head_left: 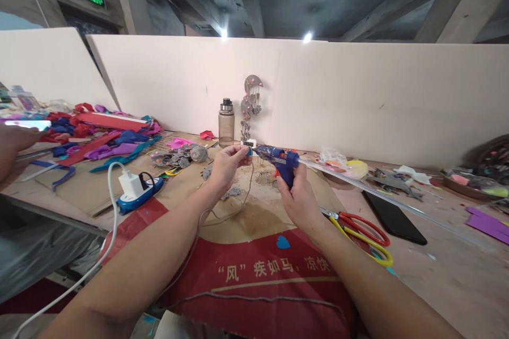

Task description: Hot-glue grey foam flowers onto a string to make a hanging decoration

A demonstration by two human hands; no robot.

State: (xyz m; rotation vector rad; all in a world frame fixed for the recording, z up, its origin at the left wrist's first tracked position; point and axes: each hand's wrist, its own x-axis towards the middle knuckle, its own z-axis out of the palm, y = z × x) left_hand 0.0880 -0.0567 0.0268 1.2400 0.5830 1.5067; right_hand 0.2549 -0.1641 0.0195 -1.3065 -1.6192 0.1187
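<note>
My right hand (295,190) is wrapped round the handle of a blue glue gun (280,159), with a long clear glue stick (350,181) running out of its back to the right. The gun's nozzle points left and meets a small blue piece (249,151) pinched in the fingertips of my left hand (231,165). A grey yarn (247,196) hangs down from my left fingertips and trails across the brown paper. On the red part of the paper, below the hands, lies a blue heart (283,242).
Scissors (363,230) and a black phone (394,217) lie at the right. A blue power strip (141,196), yarn pieces (178,156) and coloured scraps (111,135) are left. A bottle (226,124) stands behind. Another person's hand (16,143) is far left.
</note>
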